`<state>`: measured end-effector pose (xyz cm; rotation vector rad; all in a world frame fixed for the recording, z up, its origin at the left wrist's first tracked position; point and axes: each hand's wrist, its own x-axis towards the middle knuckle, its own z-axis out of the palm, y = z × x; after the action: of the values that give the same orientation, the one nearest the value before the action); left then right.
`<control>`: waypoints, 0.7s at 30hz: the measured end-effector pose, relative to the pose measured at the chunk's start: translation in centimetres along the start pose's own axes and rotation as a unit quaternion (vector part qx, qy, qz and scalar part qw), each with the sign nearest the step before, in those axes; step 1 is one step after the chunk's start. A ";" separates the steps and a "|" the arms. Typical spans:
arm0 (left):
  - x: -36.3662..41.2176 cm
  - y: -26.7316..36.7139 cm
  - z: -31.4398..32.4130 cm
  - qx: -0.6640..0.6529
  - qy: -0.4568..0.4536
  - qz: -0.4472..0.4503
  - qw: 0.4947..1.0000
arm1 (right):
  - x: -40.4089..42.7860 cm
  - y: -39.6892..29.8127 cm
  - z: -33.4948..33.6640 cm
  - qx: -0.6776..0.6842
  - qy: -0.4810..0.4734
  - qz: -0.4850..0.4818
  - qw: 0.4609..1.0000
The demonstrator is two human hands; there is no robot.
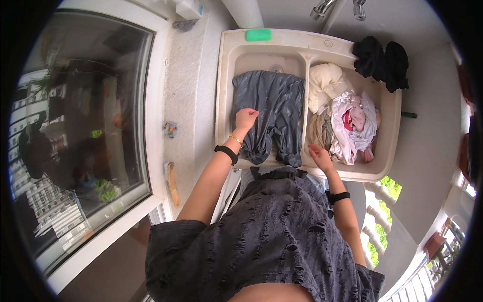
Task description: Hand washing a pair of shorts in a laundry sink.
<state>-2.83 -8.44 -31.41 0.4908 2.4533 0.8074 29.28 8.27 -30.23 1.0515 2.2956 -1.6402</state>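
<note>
Dark grey wet trousers (269,102) lie spread in the left basin of a two-basin laundry sink (306,113), their legs towards me. Over their left side is my left hand (246,119), fingers curled together; whether it pinches any cloth cannot be seen. My right hand (320,156) hovers by the front of the divider with loosely bent, parted fingers and nothing in them. In the right basin, a cream garment (326,81) sits behind a heap of pale pink and white clothes (354,120), with a khaki cloth (320,132) beside them.
A green bar of soap (258,35) rests on the sink's back rim. Black cloth (383,62) hangs over the back right corner. On the left ledge lies a wooden-handled brush (172,185). Chrome taps (320,10) project above the sink. A glass window (90,124) stands at left.
</note>
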 end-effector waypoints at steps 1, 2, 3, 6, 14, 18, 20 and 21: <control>-0.1 0.0 -0.4 0.002 0.000 0.000 1.000 | 0.2 0.0 0.0 0.002 0.000 0.000 1.000; -0.3 0.0 -0.8 -0.043 -0.006 0.000 0.999 | 0.3 0.0 0.0 0.002 -0.003 0.001 1.000; -0.4 -0.2 -1.2 -0.088 -0.010 0.000 0.996 | 0.5 -0.1 0.1 0.001 -0.008 -0.002 1.000; -0.9 -0.3 -2.5 -0.114 -0.009 0.013 0.993 | 0.3 -0.7 0.3 -0.005 -0.010 -0.011 1.000; -1.8 1.1 -4.3 -0.167 -0.011 0.018 0.986 | -1.2 -0.7 0.6 -0.025 -0.027 -0.003 0.999; -1.7 2.1 -4.1 -0.140 0.001 0.041 0.989 | -2.2 0.2 0.4 -0.020 -0.024 0.012 0.999; -1.1 2.4 -3.6 -0.113 0.011 0.058 0.992 | -2.7 0.8 0.4 -0.021 -0.011 0.004 1.000; -0.6 1.7 -3.2 -0.058 0.030 0.075 0.995 | -2.8 0.9 0.5 -0.023 -0.006 -0.006 1.000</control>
<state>-3.84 -8.82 -27.93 0.6223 2.4292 1.0328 31.84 6.70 -29.81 1.0180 2.3252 -1.5854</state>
